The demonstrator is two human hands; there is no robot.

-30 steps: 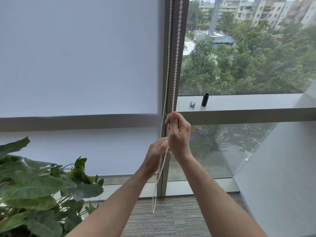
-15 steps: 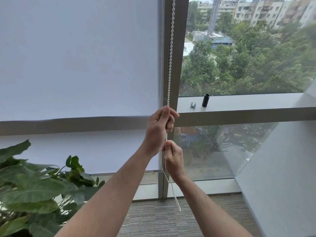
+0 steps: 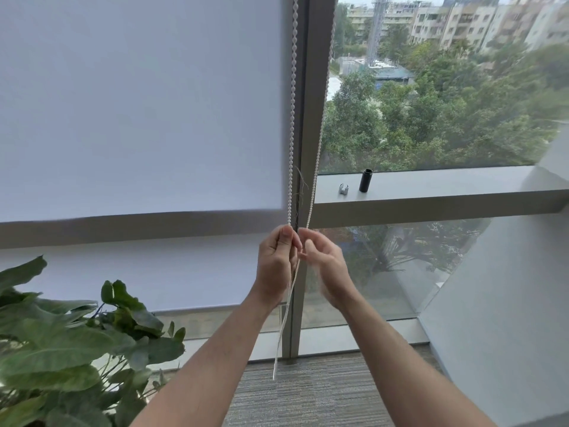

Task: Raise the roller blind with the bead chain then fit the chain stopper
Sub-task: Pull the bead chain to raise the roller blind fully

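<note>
A white roller blind (image 3: 138,103) covers the left window, its bottom edge just above the horizontal frame bar. The white bead chain (image 3: 292,118) hangs in two strands beside the vertical mullion. My left hand (image 3: 277,263) is closed around the left strand, thumb up. My right hand (image 3: 323,260) is beside it, blurred, fingertips pinching at the right strand (image 3: 317,155). The loop's loose end hangs below my hands toward the floor. A small silver chain stopper (image 3: 344,188) lies on the window ledge to the right.
A black cylinder (image 3: 365,180) stands next to the stopper on the grey ledge (image 3: 431,183). A large leafy plant (image 3: 70,343) fills the lower left. A white wall (image 3: 508,303) angles in on the right. Striped carpet lies below.
The blind's bottom edge has crept slightly higher. My hands swapped heights twice; now they sit level, left on the left strand and right moving to the right strand.
</note>
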